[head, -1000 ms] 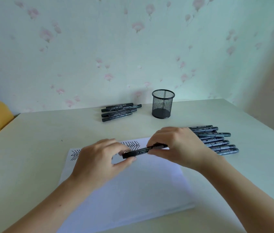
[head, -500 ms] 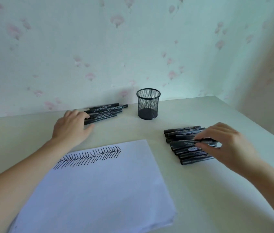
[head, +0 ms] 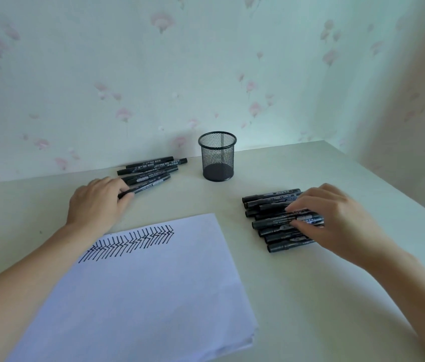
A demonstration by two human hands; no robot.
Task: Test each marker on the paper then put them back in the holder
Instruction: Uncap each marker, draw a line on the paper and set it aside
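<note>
A white paper (head: 143, 296) lies in front of me with a row of black test strokes (head: 128, 242) near its top edge. The black mesh holder (head: 218, 156) stands upright at the back of the table, and I see no markers in it. Left of it lies a small pile of black markers (head: 151, 168). My left hand (head: 99, 202) pinches the near end of the front marker (head: 148, 186) of that pile. At the right lies a bigger pile of several black markers (head: 266, 218). My right hand (head: 336, 220) rests over it, thumb and fingers pinching one marker (head: 276, 222).
The pale table (head: 297, 296) meets a flowered wall (head: 206, 74) at the back and ends at a right edge (head: 389, 184) close to the right pile. Both forearms reach in from the bottom corners.
A second ago both hands held one marker over the paper. My left hand has carried it to the left pile and my right hand has gone to the right pile. The view has shifted.
</note>
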